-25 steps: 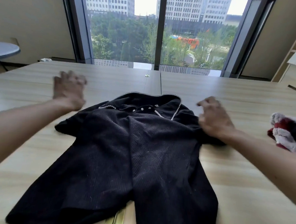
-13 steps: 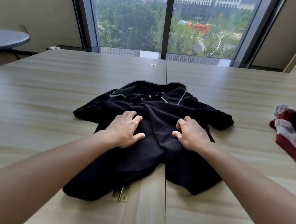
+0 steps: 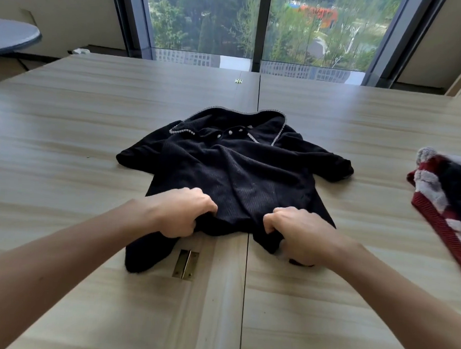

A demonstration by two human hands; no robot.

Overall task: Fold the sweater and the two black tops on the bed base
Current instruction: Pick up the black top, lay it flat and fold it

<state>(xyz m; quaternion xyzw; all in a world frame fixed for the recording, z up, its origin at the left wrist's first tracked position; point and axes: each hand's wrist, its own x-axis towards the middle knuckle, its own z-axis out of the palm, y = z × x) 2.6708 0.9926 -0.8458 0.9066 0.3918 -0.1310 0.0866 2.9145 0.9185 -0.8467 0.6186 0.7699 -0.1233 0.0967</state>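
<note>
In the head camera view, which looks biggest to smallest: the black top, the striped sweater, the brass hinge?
Largest: black top.
Then: striped sweater, though the frame edge cuts it off, so its full size is unsure.
Smallest: brass hinge.

The top (image 3: 232, 174) lay on the bed base (image 3: 64, 142), stretching away from my left hand (image 3: 179, 214) and right hand (image 3: 298, 233) at its near hem. The sweater (image 3: 449, 204) lay well right of my right hand; a hinge (image 3: 185, 264) sat just nearer me than my left hand.
</note>
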